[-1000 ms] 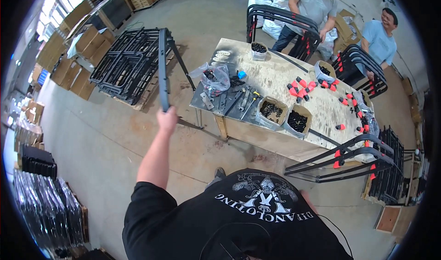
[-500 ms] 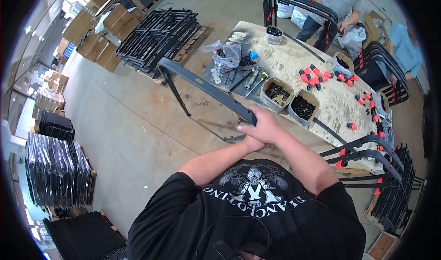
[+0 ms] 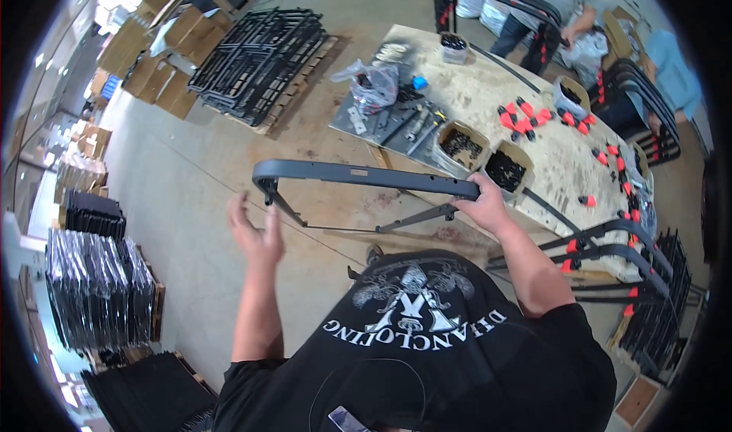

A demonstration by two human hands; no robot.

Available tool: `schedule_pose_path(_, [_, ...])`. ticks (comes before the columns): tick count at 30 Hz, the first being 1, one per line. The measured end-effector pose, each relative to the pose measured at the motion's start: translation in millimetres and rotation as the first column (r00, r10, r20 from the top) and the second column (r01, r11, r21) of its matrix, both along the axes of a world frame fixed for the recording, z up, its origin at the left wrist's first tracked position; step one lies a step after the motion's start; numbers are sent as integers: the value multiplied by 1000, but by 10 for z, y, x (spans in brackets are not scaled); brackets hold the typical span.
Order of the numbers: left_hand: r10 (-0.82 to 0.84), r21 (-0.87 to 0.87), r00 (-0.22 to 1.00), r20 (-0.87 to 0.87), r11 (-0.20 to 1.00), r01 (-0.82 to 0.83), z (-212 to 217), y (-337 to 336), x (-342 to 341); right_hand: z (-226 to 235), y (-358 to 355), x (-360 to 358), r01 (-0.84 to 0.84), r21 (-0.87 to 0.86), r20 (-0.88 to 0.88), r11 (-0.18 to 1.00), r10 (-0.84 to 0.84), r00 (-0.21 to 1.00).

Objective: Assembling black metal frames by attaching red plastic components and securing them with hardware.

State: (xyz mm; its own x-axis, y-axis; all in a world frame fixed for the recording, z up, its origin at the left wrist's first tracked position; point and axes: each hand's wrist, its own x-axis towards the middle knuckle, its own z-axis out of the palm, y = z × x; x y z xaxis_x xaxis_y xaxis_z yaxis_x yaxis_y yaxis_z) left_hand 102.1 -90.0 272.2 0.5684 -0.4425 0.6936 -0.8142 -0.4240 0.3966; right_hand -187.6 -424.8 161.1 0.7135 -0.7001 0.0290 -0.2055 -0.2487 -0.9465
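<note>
A black metal frame (image 3: pixel 320 171) with a flat, slotted upper bar and thinner legs is held up in front of my body. My right hand (image 3: pixel 488 208) grips the bar's right end, beside the table edge. Near the frame's left corner, my left hand (image 3: pixel 257 232) is raised with its fingers apart and holds nothing; a small gap seems to lie between it and the frame. Beyond my right hand sit two tubs of small black parts, one with a pale rim (image 3: pixel 461 144) and another (image 3: pixel 506 168) closer to me.
The wooden worktable (image 3: pixel 488 89) bears red-and-black fittings (image 3: pixel 524 119), hand tools (image 3: pixel 415 123) and a clear plastic bag (image 3: pixel 375 87). More frames (image 3: pixel 625 237) lean at its right end. Stacked frames (image 3: pixel 259 62) rest on a pallet, far left. Two people work across the table.
My left hand has come off the frame's near end and swung left, its fingers opening. The frame has turned, its bar now lying nearly level across me, while my right hand moved right with it.
</note>
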Motion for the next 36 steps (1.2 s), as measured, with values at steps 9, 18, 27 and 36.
schedule_pose_path(9, [-464, -268, 735, -495, 886, 379, -191, -653, 247, -222, -144, -540, 253, -328, -20, 910, -275, 961])
schedule_pose_path(18, [-425, -93, 826, -370, 902, 422, -804, -1519, 523, 537, -207, -933, 380, -315, -118, 870, -433, 893])
schedule_pose_path(27, [-462, -73, 784, -415, 876, 477, -1131, -2416, 1234, 513, -134, -699, 411, -391, -98, 823, -481, 871])
schedule_pose_path(36, [-414, 57, 821, -393, 880, 471, -1126, -2933, 1535, 580, -625, -386, 467, -407, -182, 785, -571, 801])
